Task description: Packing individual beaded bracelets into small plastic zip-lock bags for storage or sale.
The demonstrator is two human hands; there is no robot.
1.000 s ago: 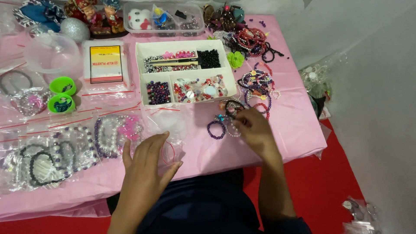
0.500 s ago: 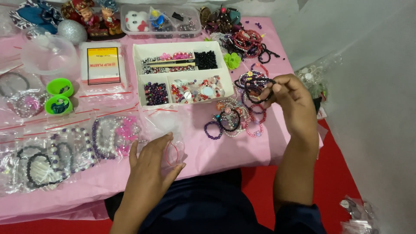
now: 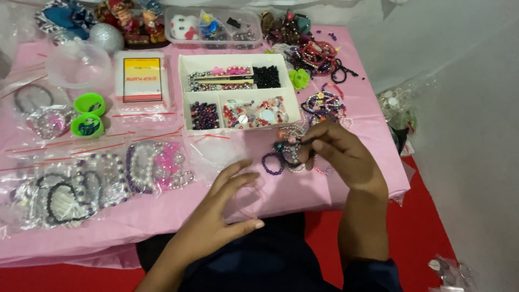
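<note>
Right hand [image 3: 338, 154] on beaded bracelets [image 3: 286, 154]

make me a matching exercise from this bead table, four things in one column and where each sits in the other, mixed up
Things:
1. right hand
2. left hand
3. green lidded tubs
4. white divided tray

Places:
A. middle of the pink table, holding sorted beads
B. flat on a clear plastic bag at the near edge
C. left side, beside the yellow-labelled packet
D. at the pile of bracelets, pinching a dark one

Pairs: 1-D, 2-B, 3-C, 4-A
</note>
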